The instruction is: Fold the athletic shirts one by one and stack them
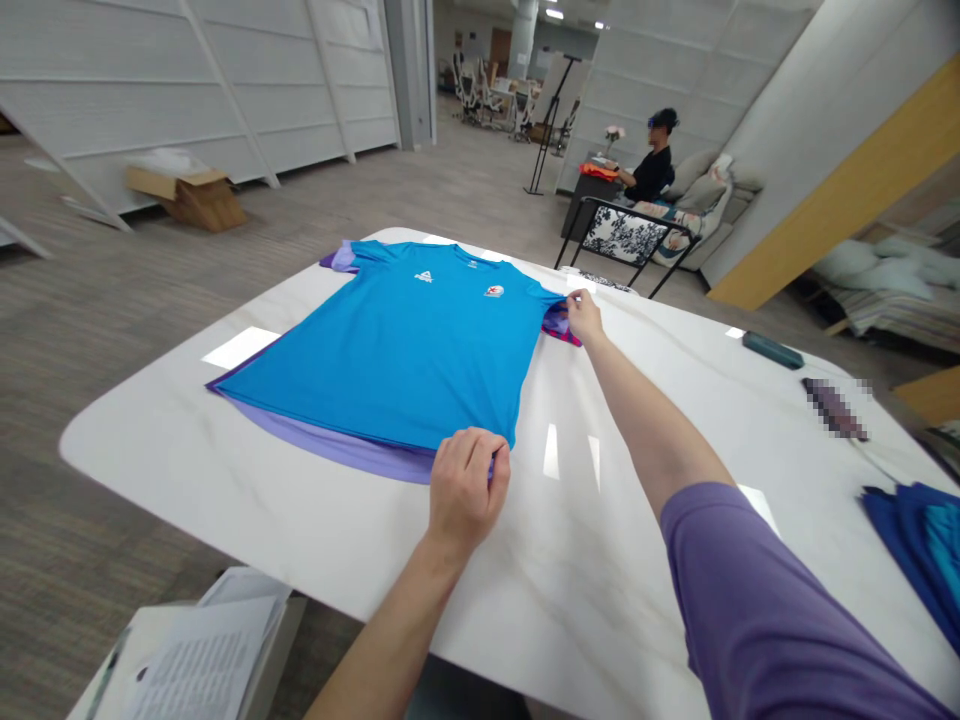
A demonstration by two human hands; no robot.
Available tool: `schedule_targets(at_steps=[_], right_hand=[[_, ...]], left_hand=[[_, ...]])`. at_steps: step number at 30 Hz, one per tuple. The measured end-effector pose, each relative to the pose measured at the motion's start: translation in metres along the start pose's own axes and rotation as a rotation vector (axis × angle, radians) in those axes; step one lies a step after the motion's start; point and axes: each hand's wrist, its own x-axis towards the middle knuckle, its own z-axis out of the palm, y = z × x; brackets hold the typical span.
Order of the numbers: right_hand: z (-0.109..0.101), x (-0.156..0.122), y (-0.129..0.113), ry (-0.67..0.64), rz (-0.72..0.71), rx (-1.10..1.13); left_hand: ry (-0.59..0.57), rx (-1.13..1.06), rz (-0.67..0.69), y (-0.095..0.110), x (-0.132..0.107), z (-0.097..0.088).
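Note:
A blue T-shirt (397, 350) with two small chest logos lies spread out, its collar toward the far edge of the table. Beneath it a purple garment (337, 448) shows along the hem and at the sleeves. My left hand (469, 480) is closed on the near right corner of the blue T-shirt's hem. Farther off, my right hand (583, 314) pinches the end of its right-hand sleeve. Under that sleeve, a red and purple patterned edge (561, 335) sticks out.
The white marbled table (600, 560) carries folded blue clothes (915, 540), a dark green case (772, 350) and a blurred-out object (834, 408) at right. Papers (202, 655) lie below the near left edge. Beyond stand a chair (630, 235), a cardboard box (187, 197) and a seated person (654, 165).

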Motion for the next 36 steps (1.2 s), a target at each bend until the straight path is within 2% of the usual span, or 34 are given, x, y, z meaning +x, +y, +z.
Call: schedule_targets(at_steps=[2,4,7,9,13,17,20,22,24,26,27,29,32,34,36], right_hand=[[-0.011,-0.005,0.004,0.048,0.021,-0.014],[-0.026,-0.014,0.01,0.091,0.056,-0.051],[-0.057,-0.04,0.027,0.123,0.096,-0.081],[-0.084,-0.064,0.048,0.126,0.12,-0.1],[-0.152,-0.133,0.108,0.098,0.18,-0.17],[-0.234,-0.221,0.177,0.079,0.203,-0.254],[-0.294,-0.286,0.224,0.111,0.264,-0.299],[-0.332,-0.323,0.252,0.142,0.321,-0.326],[-0.365,-0.352,0.276,0.166,0.374,-0.372],[-0.392,-0.373,0.296,0.179,0.434,-0.451],[-0.401,-0.381,0.303,0.184,0.465,-0.503],[-0.411,-0.387,0.311,0.213,0.491,-0.615],[-0.404,-0.378,0.31,0.258,0.332,-0.684],[-0.39,-0.363,0.307,0.19,0.191,-0.626],[-0.377,-0.344,0.308,0.083,0.164,-0.537]], left_hand=[[-0.009,-0.01,0.068,0.014,-0.001,-0.007],[-0.073,-0.009,0.137,0.034,-0.004,-0.013],[-0.239,-0.03,0.234,0.074,-0.016,-0.015],[-0.375,-0.07,0.292,0.106,-0.032,-0.008],[-0.632,-0.168,0.376,0.172,-0.08,0.024],[-0.808,-0.303,0.492,0.24,-0.135,0.059],[-0.923,-0.429,0.588,0.295,-0.168,0.073],[-0.976,-0.502,0.625,0.324,-0.178,0.078],[-0.991,-0.538,0.61,0.337,-0.169,0.083],[-0.946,-0.509,0.521,0.327,-0.14,0.092],[-0.905,-0.473,0.459,0.313,-0.119,0.099],[-0.792,-0.342,0.317,0.268,-0.069,0.118],[-0.659,-0.159,0.179,0.184,0.009,0.157],[-0.646,-0.053,0.135,0.134,0.051,0.187],[-0.668,0.044,0.093,0.096,0.081,0.213]])
